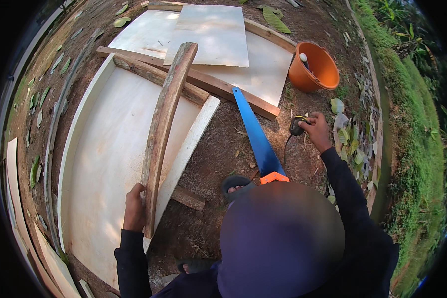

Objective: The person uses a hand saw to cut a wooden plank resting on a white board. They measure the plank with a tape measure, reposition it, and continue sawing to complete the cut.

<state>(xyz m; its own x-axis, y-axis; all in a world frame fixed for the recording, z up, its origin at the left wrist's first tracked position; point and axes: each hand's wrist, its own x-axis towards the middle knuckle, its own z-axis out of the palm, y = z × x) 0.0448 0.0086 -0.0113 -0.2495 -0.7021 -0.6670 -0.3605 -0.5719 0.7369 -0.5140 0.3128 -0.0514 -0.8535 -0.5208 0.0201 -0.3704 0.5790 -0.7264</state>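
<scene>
"Where is that rough plank point(170, 114) lying?"

"It's lying over the white panel point(99, 149), its far end jutting past the bark-edged rail point(159, 77) and over the brown beam point(223, 87); the raised edges seem to be propping it up, and the left hand point(135, 211) is probably steadying its near end."

"How are the fingers sitting?"

"The left thumb is pressing along the plank's left edge, the hand looking closed on it; most of the fingers are hiding, so I can't tell how far they're wrapping under; the right hand point(319, 130) is pinching a dark tape measure point(296, 126), thumb and fingers nearly together around it, well apart from the plank."

"And the room for moving?"

"Brown soil point(211, 144) is showing between the panel's white side rail point(188, 154) and the blue saw point(257, 136); the saw is slanting between the two hands, so a straight reach across would be meeting its blade; beyond the right hand the orange bucket point(303, 74) is standing near the beam's end, and leaves point(350, 134) are littering the outer side."
</scene>
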